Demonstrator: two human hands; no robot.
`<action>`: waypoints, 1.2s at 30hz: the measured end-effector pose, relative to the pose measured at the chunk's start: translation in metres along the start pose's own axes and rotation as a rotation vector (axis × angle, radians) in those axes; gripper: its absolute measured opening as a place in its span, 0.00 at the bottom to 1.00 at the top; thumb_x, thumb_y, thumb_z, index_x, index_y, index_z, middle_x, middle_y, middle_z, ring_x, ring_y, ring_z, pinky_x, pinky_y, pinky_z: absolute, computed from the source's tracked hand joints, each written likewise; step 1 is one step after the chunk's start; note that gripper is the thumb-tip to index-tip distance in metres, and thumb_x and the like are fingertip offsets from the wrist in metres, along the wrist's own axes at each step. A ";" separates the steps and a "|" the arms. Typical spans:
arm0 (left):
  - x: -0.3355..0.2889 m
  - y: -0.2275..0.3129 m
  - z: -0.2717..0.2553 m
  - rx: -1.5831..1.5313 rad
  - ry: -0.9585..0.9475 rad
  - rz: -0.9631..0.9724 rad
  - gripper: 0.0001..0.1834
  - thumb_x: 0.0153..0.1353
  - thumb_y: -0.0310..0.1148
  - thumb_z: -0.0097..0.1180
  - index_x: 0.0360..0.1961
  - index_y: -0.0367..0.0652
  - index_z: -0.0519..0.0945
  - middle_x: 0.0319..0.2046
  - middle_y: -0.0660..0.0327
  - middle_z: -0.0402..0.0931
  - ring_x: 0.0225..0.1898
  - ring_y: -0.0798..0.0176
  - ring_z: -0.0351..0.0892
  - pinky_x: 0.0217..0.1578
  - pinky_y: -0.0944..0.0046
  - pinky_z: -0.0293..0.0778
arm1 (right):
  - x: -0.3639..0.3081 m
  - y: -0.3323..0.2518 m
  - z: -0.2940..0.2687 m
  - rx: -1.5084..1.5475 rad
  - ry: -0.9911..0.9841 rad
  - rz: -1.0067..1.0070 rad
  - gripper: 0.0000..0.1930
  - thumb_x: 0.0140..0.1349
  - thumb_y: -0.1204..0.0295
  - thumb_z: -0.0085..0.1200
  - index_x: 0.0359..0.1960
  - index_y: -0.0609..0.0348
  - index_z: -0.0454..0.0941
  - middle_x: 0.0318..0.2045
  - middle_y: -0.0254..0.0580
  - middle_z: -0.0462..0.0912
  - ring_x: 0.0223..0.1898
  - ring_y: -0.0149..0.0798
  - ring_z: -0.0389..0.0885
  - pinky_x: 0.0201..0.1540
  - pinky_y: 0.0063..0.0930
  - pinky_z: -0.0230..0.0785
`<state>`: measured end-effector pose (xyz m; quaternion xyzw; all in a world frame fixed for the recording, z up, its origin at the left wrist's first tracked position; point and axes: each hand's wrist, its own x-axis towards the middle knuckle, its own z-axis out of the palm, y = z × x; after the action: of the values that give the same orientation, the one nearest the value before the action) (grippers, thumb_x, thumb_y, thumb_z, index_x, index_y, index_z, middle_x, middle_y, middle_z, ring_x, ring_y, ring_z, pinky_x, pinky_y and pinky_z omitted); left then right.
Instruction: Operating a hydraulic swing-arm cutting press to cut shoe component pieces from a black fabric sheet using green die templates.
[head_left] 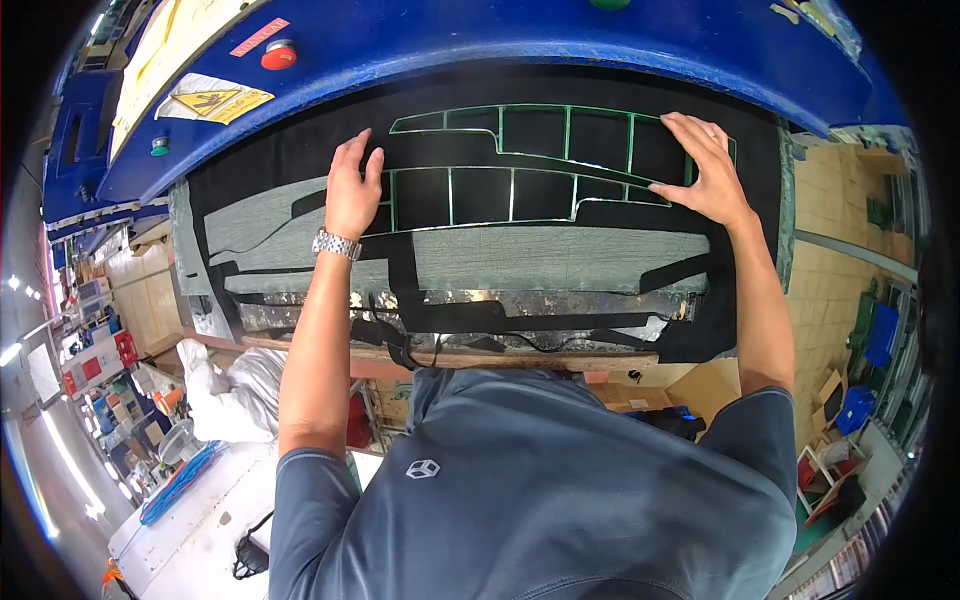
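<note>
Two long cutting dies with thin green-edged frames lie side by side on black sheet material [290,140]. My right hand [705,170] spans the right end of the far die [568,135], fingers at its far edge and thumb by its near edge. That thumb also comes close to the tapered right end of the near die [512,195]. Over the left end of the near die rests my left hand [352,190], thumb apart from the fingers; the palm hides that end. A metal watch circles my left wrist.
A blue press beam [450,55] with a red button [279,55] runs along the far side. Nearer me, cut-out openings in the black sheet show a scored grey-green board [560,258]. White cloth [235,390] lies at the left; a cardboard box [705,390] stands below the bed.
</note>
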<state>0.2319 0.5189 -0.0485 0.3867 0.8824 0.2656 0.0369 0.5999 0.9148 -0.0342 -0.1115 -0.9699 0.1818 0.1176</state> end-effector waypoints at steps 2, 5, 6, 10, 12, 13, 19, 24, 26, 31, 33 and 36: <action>0.001 -0.008 0.010 0.032 -0.004 -0.032 0.23 0.77 0.41 0.57 0.67 0.40 0.80 0.63 0.47 0.79 0.64 0.42 0.78 0.66 0.53 0.73 | 0.007 0.005 0.002 0.009 -0.033 -0.009 0.52 0.42 0.62 0.82 0.74 0.55 0.73 0.71 0.47 0.76 0.73 0.51 0.70 0.78 0.49 0.52; 0.001 -0.011 0.023 0.003 -0.028 -0.085 0.21 0.78 0.45 0.55 0.66 0.50 0.82 0.64 0.54 0.79 0.66 0.45 0.77 0.68 0.39 0.70 | 0.010 0.013 0.006 0.039 -0.083 -0.024 0.51 0.43 0.61 0.81 0.74 0.55 0.73 0.71 0.46 0.75 0.74 0.52 0.70 0.78 0.49 0.51; 0.001 -0.011 0.027 0.004 -0.032 -0.088 0.21 0.78 0.45 0.55 0.66 0.50 0.82 0.64 0.54 0.79 0.66 0.45 0.77 0.68 0.39 0.70 | 0.010 0.015 0.008 0.035 -0.096 -0.027 0.51 0.44 0.61 0.81 0.74 0.55 0.73 0.72 0.46 0.75 0.74 0.52 0.70 0.78 0.49 0.51; -0.001 -0.006 0.037 0.039 -0.100 -0.156 0.19 0.78 0.50 0.55 0.63 0.62 0.85 0.65 0.63 0.79 0.69 0.49 0.73 0.65 0.15 0.58 | 0.012 0.015 0.004 0.014 -0.188 -0.022 0.46 0.51 0.58 0.78 0.73 0.56 0.73 0.72 0.46 0.74 0.75 0.52 0.68 0.79 0.51 0.50; -0.002 -0.005 0.039 0.046 -0.100 -0.162 0.18 0.78 0.51 0.56 0.62 0.64 0.86 0.65 0.65 0.78 0.70 0.50 0.72 0.63 0.10 0.54 | 0.009 0.014 0.004 -0.019 -0.181 -0.052 0.43 0.54 0.58 0.76 0.73 0.56 0.74 0.72 0.47 0.74 0.76 0.52 0.67 0.80 0.52 0.49; -0.003 -0.006 0.039 0.063 -0.105 -0.182 0.18 0.77 0.52 0.56 0.61 0.64 0.87 0.65 0.65 0.79 0.70 0.50 0.72 0.64 0.12 0.54 | 0.006 0.015 0.003 -0.055 -0.172 -0.087 0.40 0.58 0.58 0.73 0.72 0.56 0.75 0.73 0.47 0.74 0.76 0.52 0.66 0.80 0.54 0.49; -0.005 -0.014 0.035 0.128 -0.110 -0.202 0.20 0.76 0.55 0.57 0.56 0.58 0.90 0.67 0.65 0.78 0.71 0.50 0.72 0.65 0.15 0.55 | -0.035 0.029 0.009 0.056 0.372 0.430 0.24 0.68 0.61 0.69 0.61 0.61 0.84 0.56 0.47 0.85 0.55 0.44 0.83 0.58 0.37 0.75; -0.001 -0.013 0.038 0.098 -0.110 -0.180 0.21 0.76 0.54 0.58 0.56 0.55 0.89 0.67 0.63 0.78 0.71 0.49 0.72 0.65 0.15 0.55 | -0.087 0.049 0.032 0.337 0.279 0.795 0.21 0.70 0.64 0.69 0.57 0.65 0.85 0.24 0.36 0.83 0.24 0.25 0.75 0.32 0.24 0.72; -0.002 -0.014 0.039 0.098 -0.109 -0.178 0.21 0.76 0.54 0.58 0.57 0.54 0.89 0.67 0.63 0.78 0.70 0.49 0.73 0.65 0.15 0.55 | -0.080 0.033 0.031 0.223 0.328 0.737 0.16 0.71 0.68 0.65 0.55 0.66 0.85 0.28 0.42 0.84 0.25 0.28 0.76 0.32 0.26 0.73; -0.003 -0.014 0.042 0.065 -0.073 -0.151 0.20 0.76 0.52 0.58 0.56 0.53 0.90 0.65 0.63 0.79 0.68 0.49 0.75 0.64 0.16 0.58 | -0.085 0.032 0.034 0.288 0.389 0.710 0.14 0.72 0.73 0.61 0.55 0.68 0.85 0.38 0.50 0.88 0.30 0.34 0.83 0.37 0.29 0.76; -0.002 -0.013 0.043 0.075 -0.066 -0.142 0.20 0.76 0.52 0.58 0.55 0.52 0.90 0.64 0.62 0.80 0.67 0.49 0.76 0.64 0.18 0.60 | -0.088 0.030 0.035 0.294 0.396 0.711 0.14 0.72 0.73 0.61 0.55 0.68 0.85 0.39 0.50 0.88 0.30 0.35 0.84 0.37 0.29 0.76; -0.002 -0.019 0.045 0.046 -0.049 -0.105 0.20 0.76 0.51 0.58 0.54 0.51 0.90 0.61 0.61 0.81 0.65 0.48 0.78 0.64 0.23 0.64 | -0.088 0.032 0.038 0.295 0.398 0.705 0.14 0.73 0.74 0.61 0.55 0.69 0.85 0.39 0.50 0.88 0.30 0.35 0.84 0.37 0.29 0.77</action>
<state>0.2327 0.5268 -0.0971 0.3471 0.9061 0.2335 0.0636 0.6791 0.9089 -0.0973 -0.4511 -0.7944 0.3228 0.2476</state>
